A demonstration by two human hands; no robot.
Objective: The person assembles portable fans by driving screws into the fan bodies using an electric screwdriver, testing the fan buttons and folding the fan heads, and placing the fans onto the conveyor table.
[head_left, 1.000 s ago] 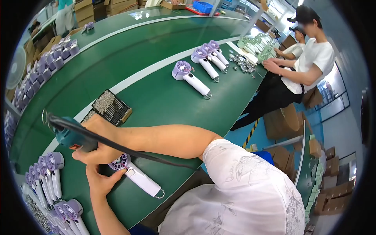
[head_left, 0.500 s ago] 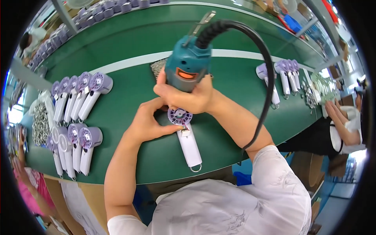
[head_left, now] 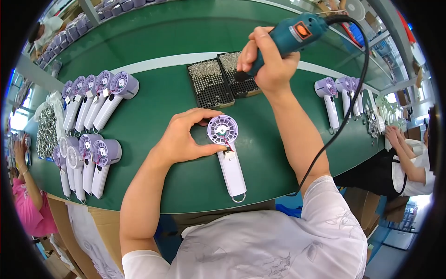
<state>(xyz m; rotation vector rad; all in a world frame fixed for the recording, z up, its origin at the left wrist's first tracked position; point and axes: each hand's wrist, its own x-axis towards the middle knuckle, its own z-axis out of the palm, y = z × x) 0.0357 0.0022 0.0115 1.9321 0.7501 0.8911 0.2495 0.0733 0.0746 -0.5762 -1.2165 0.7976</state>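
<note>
Fingers and thumb of a worker's left hand form a wide curve around the round purple head of a handheld fan, the thumb resting at its neck and the index finger by the upper left of its rim. The fan lies on a green bench directly before the worker, slotted face up, its white handle and metal loop pointing toward the worker's body.

The right hand, closed firmly around a teal corded power tool, holds it aslant, its dark nose aimed down and left over one of two black trays of small metal pieces; whether nose and tray touch cannot be told.

At left, two groups of matching fans stand in rows near a clear bag of metal parts. More purple-and-white fans line the bench at right, where a co-worker in a white top works at its edge. A person in pink appears at far left.
</note>
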